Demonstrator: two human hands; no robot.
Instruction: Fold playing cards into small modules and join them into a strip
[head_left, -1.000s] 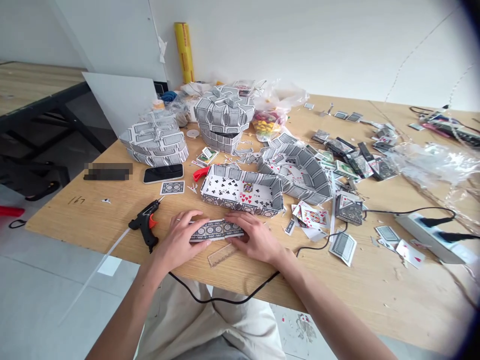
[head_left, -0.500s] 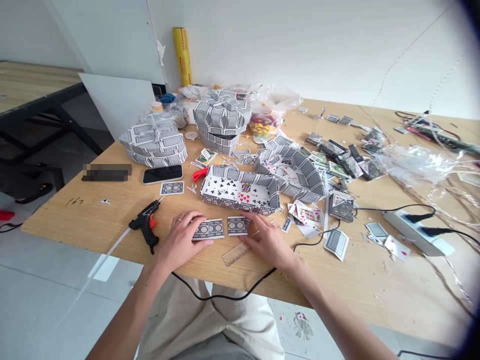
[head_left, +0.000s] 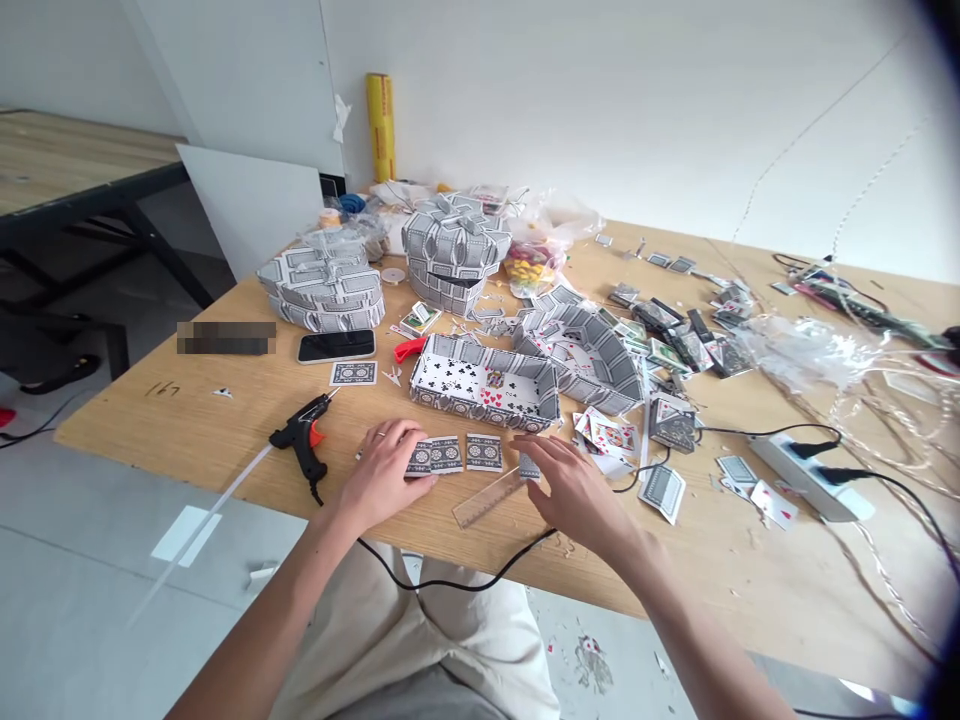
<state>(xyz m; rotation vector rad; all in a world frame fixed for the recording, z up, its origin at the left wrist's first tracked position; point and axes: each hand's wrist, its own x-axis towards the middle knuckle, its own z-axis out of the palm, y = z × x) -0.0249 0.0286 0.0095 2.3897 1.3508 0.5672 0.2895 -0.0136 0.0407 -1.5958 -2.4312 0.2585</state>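
Note:
My left hand (head_left: 386, 468) rests on the table with thumb and fingers curled about a strip of patterned playing cards (head_left: 446, 455), covering its left end. A separate folded card piece (head_left: 484, 452) lies just right of that strip, with no hand on it. My right hand (head_left: 574, 485) has its fingers and thumb closed on another small card piece (head_left: 529, 467), partly hidden under the fingers. Between the hands lies a clear ruler (head_left: 487, 500). Behind them stands an open rectangular box made of playing cards (head_left: 421, 392), its inside showing card faces.
A glue gun (head_left: 304, 435) lies left, its cord running along the front edge. Behind are a phone (head_left: 336, 346), a card-made box with a lid (head_left: 454, 240) and a curved card tray (head_left: 626, 385). Loose cards (head_left: 611, 432) and a power strip (head_left: 814, 485) lie right.
My right hand has left the middle card piece and moved right, onto another card piece. My left hand stays at the strip. The view has shifted slightly.

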